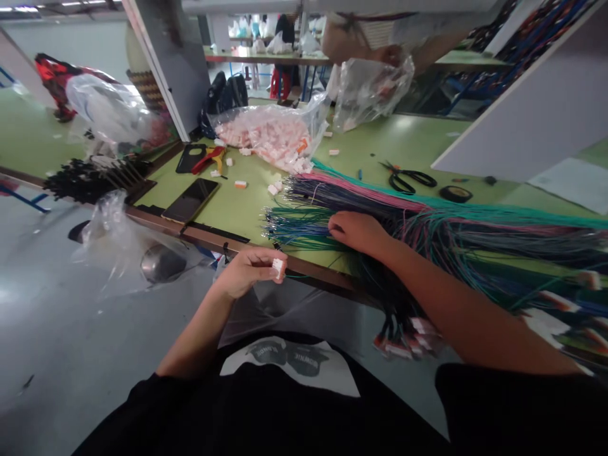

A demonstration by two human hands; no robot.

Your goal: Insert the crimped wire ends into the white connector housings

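Note:
My left hand is closed on a small white connector, held just off the near edge of the green table. My right hand rests on a thick bundle of coloured wires lying across the table, its fingers curled into the blue and green wire ends. Whether it grips a wire is hidden. More finished wires with white connectors hang over the table edge by my right forearm.
An open plastic bag of white connectors lies behind the wires, with loose connectors scattered near it. Two phones, black scissors, a tape roll and black cable ties lie around. Another person's hand holds a clear bag at the back.

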